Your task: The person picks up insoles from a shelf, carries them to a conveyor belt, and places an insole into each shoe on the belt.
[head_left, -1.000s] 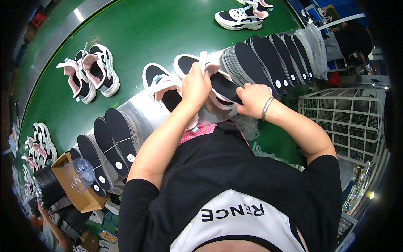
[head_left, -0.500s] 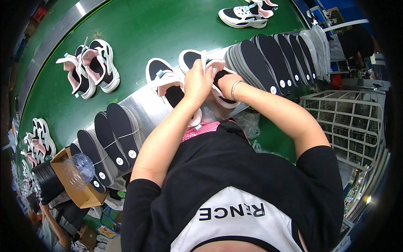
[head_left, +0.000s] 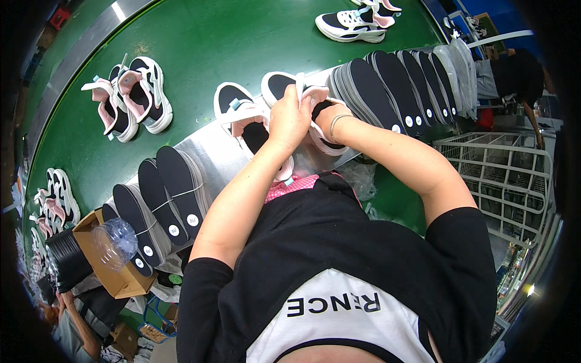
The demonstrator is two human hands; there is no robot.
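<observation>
In front of me, on the metal ledge [head_left: 209, 154], stand two black-and-white sneakers with pink linings. My left hand [head_left: 288, 121] is closed on the raised tongue and upper of the right-hand sneaker [head_left: 277, 86]. Into that shoe's opening reaches my right hand [head_left: 328, 116], its fingers hidden inside. The left-hand sneaker [head_left: 233, 97] sits beside it, with a dark insole showing in its opening. Stacked black insoles [head_left: 369, 91] lean in a row just right of my right hand. More insole stacks [head_left: 178, 172], some tied with string, lie left of my left forearm.
Another pair of sneakers [head_left: 142, 97] stands on the green belt [head_left: 200, 42] to the left, and more sneakers [head_left: 348, 24] are at the far right. A cardboard box [head_left: 118, 281] with clear plastic is at lower left. A white wire rack [head_left: 496, 175] stands right. Other people work at both sides.
My view has shifted very slightly. Both hands keep their places at the same sneaker. At the far right, a co-worker's arm now reaches down toward the rack.
</observation>
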